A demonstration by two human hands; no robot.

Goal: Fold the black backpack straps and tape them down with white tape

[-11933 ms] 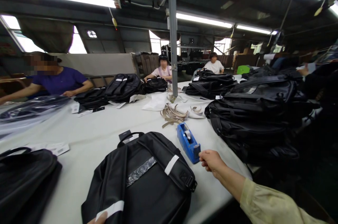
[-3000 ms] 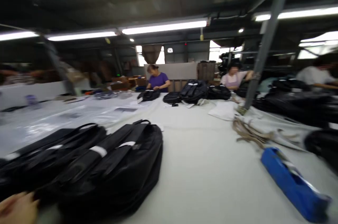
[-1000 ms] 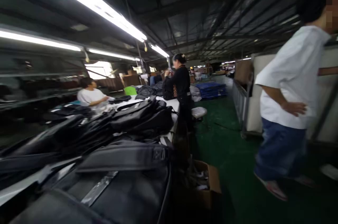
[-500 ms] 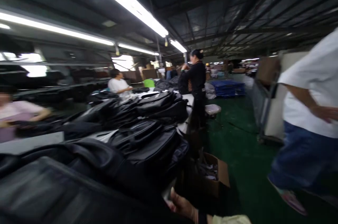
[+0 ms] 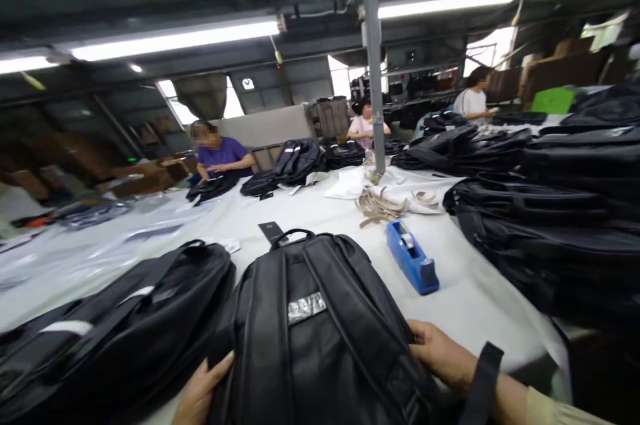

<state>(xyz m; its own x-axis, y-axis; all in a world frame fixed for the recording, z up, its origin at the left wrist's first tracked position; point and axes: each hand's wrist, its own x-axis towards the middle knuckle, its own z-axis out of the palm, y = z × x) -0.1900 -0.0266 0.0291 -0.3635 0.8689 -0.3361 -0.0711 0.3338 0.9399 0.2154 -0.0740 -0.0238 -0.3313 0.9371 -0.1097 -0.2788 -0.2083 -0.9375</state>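
A black backpack (image 5: 345, 345) lies on the white-covered table in front of me, its shoulder straps facing up and a shiny silvery patch (image 5: 307, 308) between them. My left hand (image 5: 203, 388) grips its left edge, thumb on top and the other fingers hidden. On the right side, my right hand (image 5: 440, 351) holds the bag's edge, fingers partly tucked behind it. A black strap (image 5: 484, 381) crosses my right wrist. Beyond the top handle a dark tag (image 5: 271, 232) rests on the table.
Another black backpack (image 5: 165, 318) lies close on the left. A blue tape dispenser (image 5: 413, 257) and beige strips (image 5: 379, 205) sit beyond my right hand. Stacked black bags (image 5: 565, 231) fill the right side. A metal post (image 5: 374, 58) rises from the table; several people work behind.
My view has swung left from the aisle and bag piles to the table. The backpack now lies before me with both hands on it; earlier only my right hand showed.
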